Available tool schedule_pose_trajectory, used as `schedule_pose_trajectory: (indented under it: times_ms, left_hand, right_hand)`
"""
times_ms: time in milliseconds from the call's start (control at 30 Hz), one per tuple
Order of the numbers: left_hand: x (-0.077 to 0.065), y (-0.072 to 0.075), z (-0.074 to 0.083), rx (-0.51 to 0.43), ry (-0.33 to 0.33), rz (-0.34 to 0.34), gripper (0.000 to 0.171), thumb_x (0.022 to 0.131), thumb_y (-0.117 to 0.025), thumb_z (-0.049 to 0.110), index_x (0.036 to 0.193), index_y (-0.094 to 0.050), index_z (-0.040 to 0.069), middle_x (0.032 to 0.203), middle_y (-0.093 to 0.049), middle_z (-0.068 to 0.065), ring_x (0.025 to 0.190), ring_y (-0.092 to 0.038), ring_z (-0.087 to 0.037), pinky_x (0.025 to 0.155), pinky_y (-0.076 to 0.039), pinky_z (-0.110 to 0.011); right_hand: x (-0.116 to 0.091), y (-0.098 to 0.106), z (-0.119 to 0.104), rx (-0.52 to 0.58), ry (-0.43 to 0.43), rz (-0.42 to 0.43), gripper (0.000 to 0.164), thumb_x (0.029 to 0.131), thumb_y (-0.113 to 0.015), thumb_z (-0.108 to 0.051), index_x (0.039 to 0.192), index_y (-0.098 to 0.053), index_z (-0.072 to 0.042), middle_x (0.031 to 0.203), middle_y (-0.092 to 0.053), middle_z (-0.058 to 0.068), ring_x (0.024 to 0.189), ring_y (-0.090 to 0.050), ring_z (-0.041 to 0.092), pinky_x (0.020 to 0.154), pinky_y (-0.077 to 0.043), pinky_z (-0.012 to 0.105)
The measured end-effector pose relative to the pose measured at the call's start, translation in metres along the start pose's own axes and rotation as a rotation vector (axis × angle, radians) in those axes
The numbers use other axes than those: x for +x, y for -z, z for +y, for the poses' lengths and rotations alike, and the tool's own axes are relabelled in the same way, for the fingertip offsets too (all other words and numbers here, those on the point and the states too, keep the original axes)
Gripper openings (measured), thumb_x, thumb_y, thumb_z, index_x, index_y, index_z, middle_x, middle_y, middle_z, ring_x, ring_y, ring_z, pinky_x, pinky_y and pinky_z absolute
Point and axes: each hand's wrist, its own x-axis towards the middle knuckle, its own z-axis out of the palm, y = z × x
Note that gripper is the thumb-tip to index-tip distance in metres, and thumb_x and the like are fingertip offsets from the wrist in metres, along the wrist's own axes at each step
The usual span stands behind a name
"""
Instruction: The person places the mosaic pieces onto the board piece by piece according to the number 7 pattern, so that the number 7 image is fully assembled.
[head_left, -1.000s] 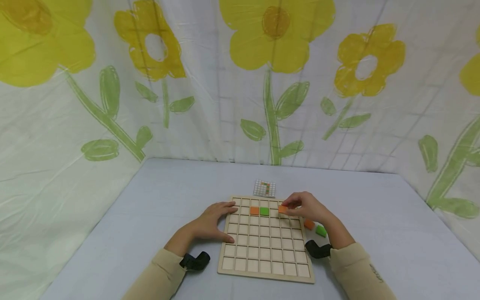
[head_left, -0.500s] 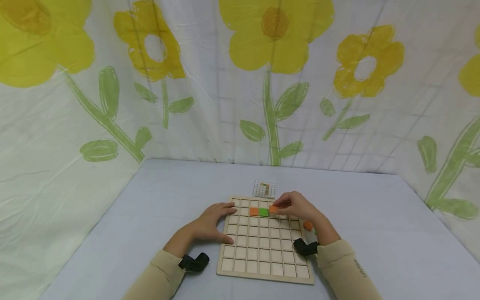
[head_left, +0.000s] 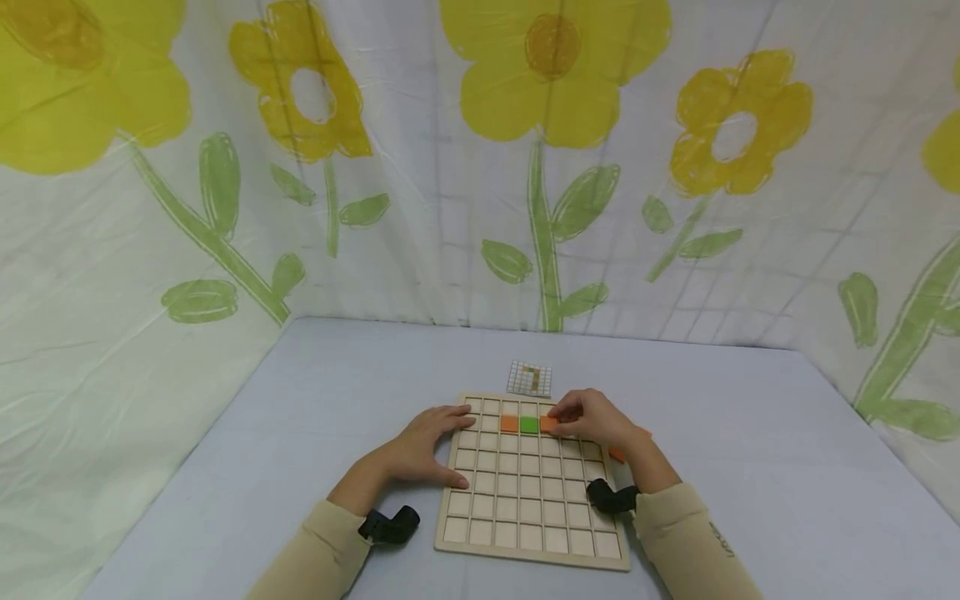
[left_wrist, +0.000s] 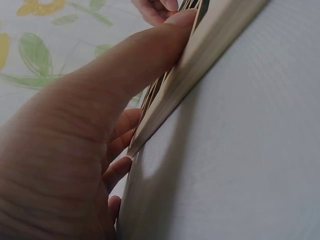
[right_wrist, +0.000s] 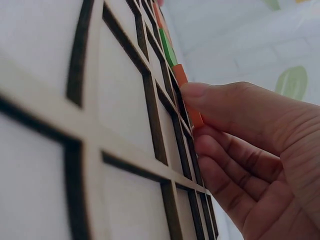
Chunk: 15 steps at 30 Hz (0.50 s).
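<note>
A wooden grid board (head_left: 517, 508) lies on the table. My left hand (head_left: 420, 447) rests along its left edge, fingers spread on the upper frame and thumb lower down; in the left wrist view the thumb (left_wrist: 150, 47) lies over the rim. With thumb and fingertips my right hand (head_left: 600, 419) pinches an orange tile (head_left: 548, 425) at a cell in the second row. The right wrist view shows this orange tile (right_wrist: 181, 75) tilted at the grid, right beside a green tile (right_wrist: 168, 47). Left of the green tile (head_left: 528, 425) sits another orange tile (head_left: 509, 425).
A small printed grid card (head_left: 529, 378) with coloured squares lies beyond the board's far edge. Loose orange tiles (head_left: 617, 455) show right of the board, partly hidden by the right forearm. A patterned flower curtain (head_left: 420, 208) hangs behind the table.
My right hand has carried the orange tile left, to the cell beside the green tile, and lowered it. Its forearm now covers the loose green tile. The left hand stays put.
</note>
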Motion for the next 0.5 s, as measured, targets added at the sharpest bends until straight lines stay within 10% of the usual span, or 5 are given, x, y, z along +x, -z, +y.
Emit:
schedule_pose_trajectory:
  times_ms: [500]
  left_hand:
    - [-0.0009,0.0002,0.0009,0.002,0.005,0.001,0.089,0.067,-0.079,0.049,0.140,-0.042,0.014,0.152,-0.031,-0.004,0.140,-0.024,-0.033,0.112,-0.022,-0.055]
  right_hand:
    - [0.0003,-0.0026,0.0020,0.000,-0.006,-0.005,0.024,0.080,-0.073,-0.018,0.100,-0.070,-0.005,0.100,-0.064,0.009,0.088,-0.061,0.019,0.073,-0.053,0.023]
